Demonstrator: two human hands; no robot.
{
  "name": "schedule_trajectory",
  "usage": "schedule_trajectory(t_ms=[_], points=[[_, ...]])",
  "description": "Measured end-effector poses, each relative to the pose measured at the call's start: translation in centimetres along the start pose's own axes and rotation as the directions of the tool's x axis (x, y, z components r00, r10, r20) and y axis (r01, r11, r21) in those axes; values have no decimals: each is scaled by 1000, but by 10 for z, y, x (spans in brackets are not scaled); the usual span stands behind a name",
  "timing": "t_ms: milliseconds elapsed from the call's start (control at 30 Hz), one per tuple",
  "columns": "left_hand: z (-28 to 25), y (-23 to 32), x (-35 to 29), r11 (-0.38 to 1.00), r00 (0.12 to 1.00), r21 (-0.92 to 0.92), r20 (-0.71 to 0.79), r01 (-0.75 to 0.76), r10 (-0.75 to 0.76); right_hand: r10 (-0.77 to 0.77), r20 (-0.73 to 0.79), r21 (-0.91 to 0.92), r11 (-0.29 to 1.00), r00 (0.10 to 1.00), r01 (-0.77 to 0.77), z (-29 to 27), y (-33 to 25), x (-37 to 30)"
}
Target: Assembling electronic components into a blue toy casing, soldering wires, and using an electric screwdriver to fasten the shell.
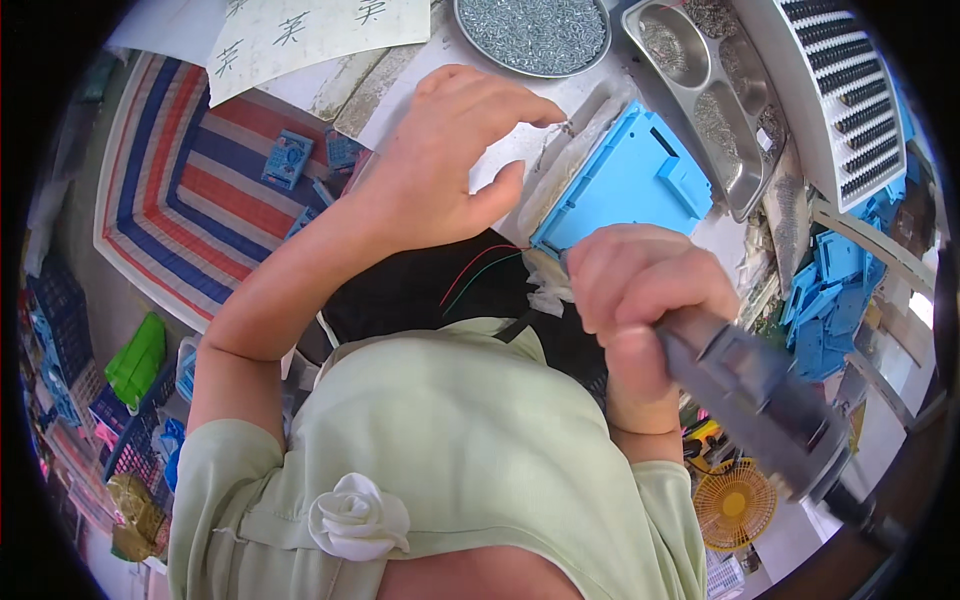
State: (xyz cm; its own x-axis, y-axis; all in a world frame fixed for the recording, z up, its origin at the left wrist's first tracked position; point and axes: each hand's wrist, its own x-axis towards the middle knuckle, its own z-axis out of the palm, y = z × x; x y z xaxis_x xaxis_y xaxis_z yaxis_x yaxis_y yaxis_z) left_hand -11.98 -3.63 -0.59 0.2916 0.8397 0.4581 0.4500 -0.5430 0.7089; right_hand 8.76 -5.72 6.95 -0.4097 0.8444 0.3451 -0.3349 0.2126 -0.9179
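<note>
My right hand [655, 285] is wrapped round a dark electric screwdriver [760, 390], whose body slants off toward the lower right. Just in front of that hand lies a light blue plastic housing [620, 175], tilted on a pale padded support [560, 185]. Wires, one red and one green, run from the housing's near left corner toward my lap. To the left of the housing hovers my left hand [450, 150], thumb and fingers apart, with nothing visible between them. My right hand hides the screwdriver's bit.
Beyond the housing stand a round metal dish of screws [535, 35] and a steel compartment tray [715, 100]. A white rack of black parts [845, 95] is at the far right, above piled blue pieces [835, 290]. At left, a striped sheet-lined container [225, 190] holds blue units.
</note>
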Motion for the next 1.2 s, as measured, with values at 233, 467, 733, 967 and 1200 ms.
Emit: schedule_trajectory(t_ms=[233,467,733,967,1200], points=[[26,8,24,994,994,59,-39,-95,98,-32,109,-157,986,994,49,-5,3,-1],[82,40,58,952,927,-56,215,-301,306,-317,-205,-218,937,926,273,-97,-65,-36],[85,45,59,959,908,20,331,-281,259,-293,-400,-240,948,868,209,-123,-24,-32],[85,46,60,964,909,22,338,-266,243,-155,-355,-70,988,922,139,-113,-33,-47],[86,41,87,982,975,95,167,-165,148,-129,-361,-103,990,924,99,-94,-41,-59]])
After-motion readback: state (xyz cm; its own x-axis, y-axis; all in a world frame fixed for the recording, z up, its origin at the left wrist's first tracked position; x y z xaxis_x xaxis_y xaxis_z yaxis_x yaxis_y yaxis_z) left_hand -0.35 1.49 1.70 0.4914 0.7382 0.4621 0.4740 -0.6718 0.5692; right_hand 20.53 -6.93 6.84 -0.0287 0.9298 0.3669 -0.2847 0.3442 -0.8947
